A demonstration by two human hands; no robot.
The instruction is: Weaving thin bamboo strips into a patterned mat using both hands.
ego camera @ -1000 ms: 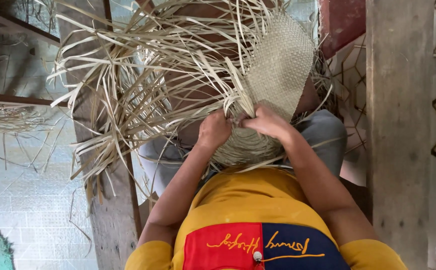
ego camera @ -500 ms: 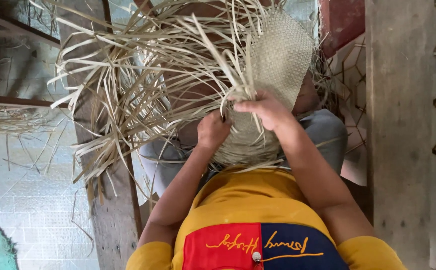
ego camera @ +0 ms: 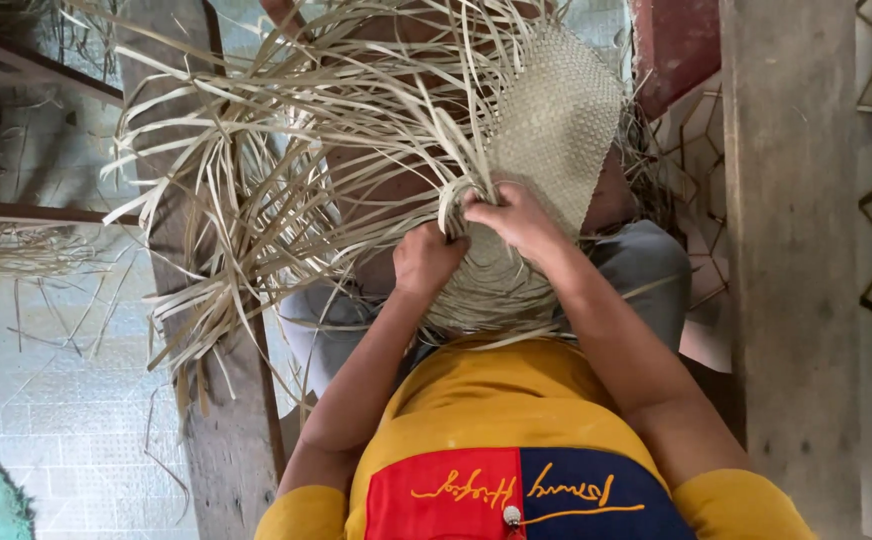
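Note:
A half-woven mat of pale straw rests on my lap, its finished woven panel at the upper right. Many loose straw strips fan out from it to the left. My left hand presses on the woven edge near my body, fingers closed over the strips. My right hand pinches a bundle of strips where they bend over at the weave's edge. Both forearms reach up from my yellow shirt.
A wooden post runs up the right side. A wooden plank crosses under the loose strips on the left. More straw lies at the far left on a tiled floor.
My right hand has moved up and a little away from my body, pulling strips with it. My left hand stayed on the woven edge.

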